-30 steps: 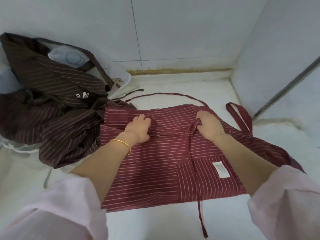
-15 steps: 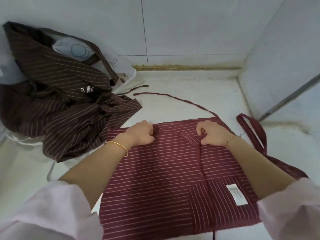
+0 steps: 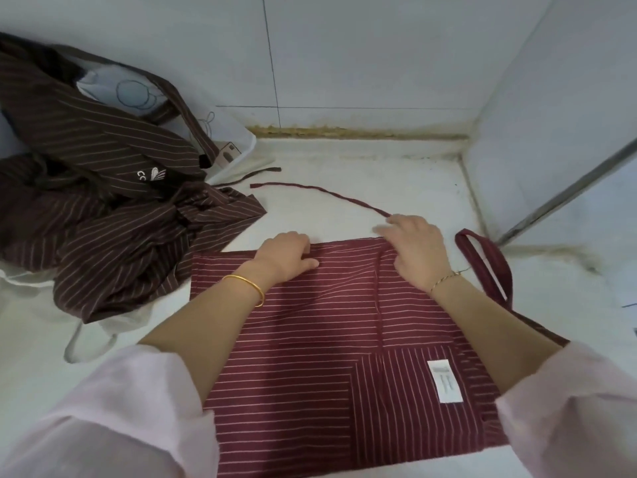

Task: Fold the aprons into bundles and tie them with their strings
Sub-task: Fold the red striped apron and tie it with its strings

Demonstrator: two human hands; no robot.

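Apron pile point(image 3: 103, 215) left of apron point(image 3: 310, 357)

Your maroon apron point(image 3: 310, 357), with thin pale stripes, lies folded flat into a rectangle at the near middle of the counter point(image 3: 344, 160). It has a panel of upright stripes and a white label point(image 3: 444, 381) at its near right. One thin tie string point(image 3: 320, 193) curves from its far right corner toward the counter's back left, and its wider loop point(image 3: 482, 263) arches off the right side near the counter's right edge. The dark brown striped aprons point(image 3: 113, 208) lie unfolded in a crumpled heap at the counter's left edge, just beside the maroon one's far left corner.
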